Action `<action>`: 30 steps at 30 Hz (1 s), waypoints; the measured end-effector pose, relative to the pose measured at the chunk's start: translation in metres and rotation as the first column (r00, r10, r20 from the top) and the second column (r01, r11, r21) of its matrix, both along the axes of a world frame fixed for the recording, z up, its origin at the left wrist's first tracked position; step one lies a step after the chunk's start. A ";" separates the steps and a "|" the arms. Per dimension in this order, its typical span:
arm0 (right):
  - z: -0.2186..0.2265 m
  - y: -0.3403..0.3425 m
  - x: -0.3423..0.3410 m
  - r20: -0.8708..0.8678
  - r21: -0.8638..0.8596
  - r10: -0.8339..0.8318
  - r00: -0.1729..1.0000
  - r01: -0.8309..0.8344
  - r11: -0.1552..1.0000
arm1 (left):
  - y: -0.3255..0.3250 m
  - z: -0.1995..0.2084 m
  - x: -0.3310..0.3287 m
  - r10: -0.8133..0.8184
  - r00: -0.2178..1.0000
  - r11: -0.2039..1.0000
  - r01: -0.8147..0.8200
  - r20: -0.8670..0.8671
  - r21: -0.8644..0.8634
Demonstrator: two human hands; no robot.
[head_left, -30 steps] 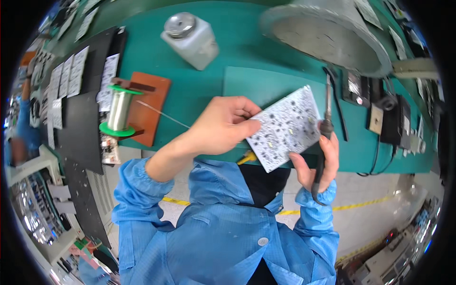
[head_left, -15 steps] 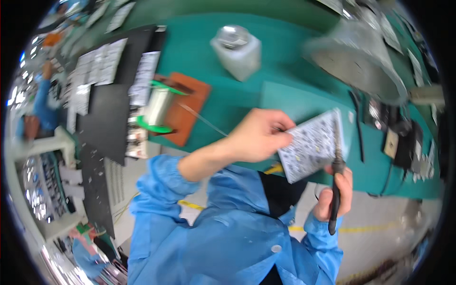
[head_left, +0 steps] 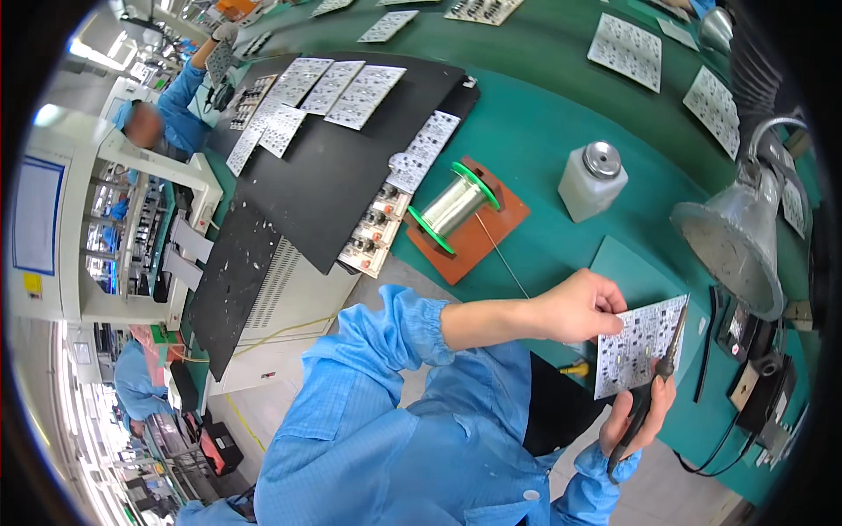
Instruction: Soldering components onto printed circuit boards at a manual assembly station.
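A white circuit board [head_left: 645,346] with small dark parts is held up over the front edge of the green bench. My left hand [head_left: 581,307] pinches its upper left corner between thumb and fingers. Wrapped round the dark handle of a soldering iron [head_left: 640,405] is my right hand [head_left: 647,416], at the board's lower right. The iron's metal shaft points up along the board's right edge; whether its tip touches is unclear. Solder wire runs from a green-rimmed spool [head_left: 454,209] toward my left forearm, which hides its end.
The spool stands on a brown base [head_left: 478,245]. Beyond it is a white dispenser bottle [head_left: 594,180]. A metal lamp-like hood [head_left: 737,241] and a black iron stand [head_left: 761,381] are at right. Boards [head_left: 364,95] lie on a black sheet at left. Another person [head_left: 180,105] works far left.
My view has swung left, so the bench things sit farther right in the picture. Both hands keep their holds on the board and the iron.
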State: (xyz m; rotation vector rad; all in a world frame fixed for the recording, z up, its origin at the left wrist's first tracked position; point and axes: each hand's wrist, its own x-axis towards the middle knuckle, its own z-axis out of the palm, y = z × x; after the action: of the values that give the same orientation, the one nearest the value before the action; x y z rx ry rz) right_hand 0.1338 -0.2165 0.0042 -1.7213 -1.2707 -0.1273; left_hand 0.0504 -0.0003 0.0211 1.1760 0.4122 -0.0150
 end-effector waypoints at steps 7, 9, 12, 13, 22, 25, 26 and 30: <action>-0.001 0.002 -0.003 -0.029 0.008 0.005 1.000 -0.005 1.000 | 0.002 0.001 -0.003 0.061 0.998 0.995 -0.063 -0.030 -0.078; -0.004 -0.003 -0.001 -0.030 0.020 0.014 0.999 -0.013 1.000 | -0.002 0.002 -0.003 0.072 0.997 0.993 -0.073 -0.023 -0.091; -0.007 -0.007 -0.001 -0.041 0.049 0.021 0.999 -0.019 0.999 | -0.007 -0.003 -0.002 0.084 0.996 0.991 -0.084 -0.005 -0.108; -0.007 -0.007 0.000 -0.051 0.059 0.022 0.998 -0.019 0.998 | -0.007 -0.004 -0.002 0.079 0.997 0.990 -0.077 0.007 -0.121; -0.015 -0.012 -0.002 -0.145 0.114 -0.030 0.989 0.047 0.992 | -0.005 0.001 -0.006 0.086 0.996 0.989 -0.086 -0.005 -0.121; -0.013 -0.014 -0.002 -0.189 0.119 -0.054 0.980 0.077 0.990 | -0.006 0.000 -0.003 0.097 0.995 0.985 -0.096 -0.001 -0.142; -0.014 -0.016 -0.003 -0.204 0.136 -0.041 0.978 0.070 0.988 | -0.008 -0.001 -0.003 0.090 0.996 0.986 -0.088 0.006 -0.144; -0.023 -0.017 0.001 -0.176 0.130 -0.028 0.984 0.052 0.990 | -0.006 -0.002 -0.003 0.095 0.995 0.982 -0.097 -0.019 -0.165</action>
State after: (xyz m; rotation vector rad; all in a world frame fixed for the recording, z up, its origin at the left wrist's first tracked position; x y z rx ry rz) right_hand 0.1350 -0.2337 -0.0185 -1.6065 -1.0759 -0.0820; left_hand 0.0474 -0.0066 0.0192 0.9917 0.4681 0.0273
